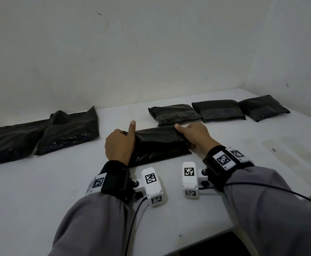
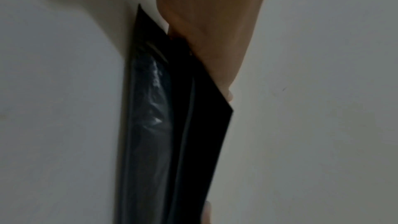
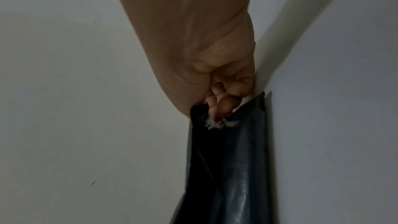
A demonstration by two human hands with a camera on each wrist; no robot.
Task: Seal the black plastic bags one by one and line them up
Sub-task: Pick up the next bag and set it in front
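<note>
Gripping the black plastic bag [image 1: 158, 143] at both ends, I have it lying on the white tabletop [image 1: 40, 182] just in front of me. From the head view, my left hand [image 1: 119, 145] holds the bag's left end, fingers curled under the folded flap and the thumb sticking straight up. My right hand [image 1: 193, 134] pinches the right end of that flap, thumb on top, the other fingers tucked below. Beyond my hands, three folded bags [image 1: 219, 110] lie side by side in a row near the wall, the nearest just past my right thumb. Off to my left, two flat bags [image 1: 40, 133] lie overlapping, well apart from the row. Grey sleeves [image 1: 258, 200] cover both forearms, and each wrist carries a white camera unit [image 1: 152, 183] with black-and-white markers.

From the left wrist view, my left hand [image 2: 211, 28] closes on the bag's [image 2: 178, 125] edge, with a fingertip just showing past the black plastic; the picture is blurred.

From the right wrist view, my right hand's [image 3: 200, 31] fingers [image 3: 226, 105] are curled tight into a bunched corner of the bag [image 3: 232, 168], where a scrap of something white shows at the pinch.
</note>
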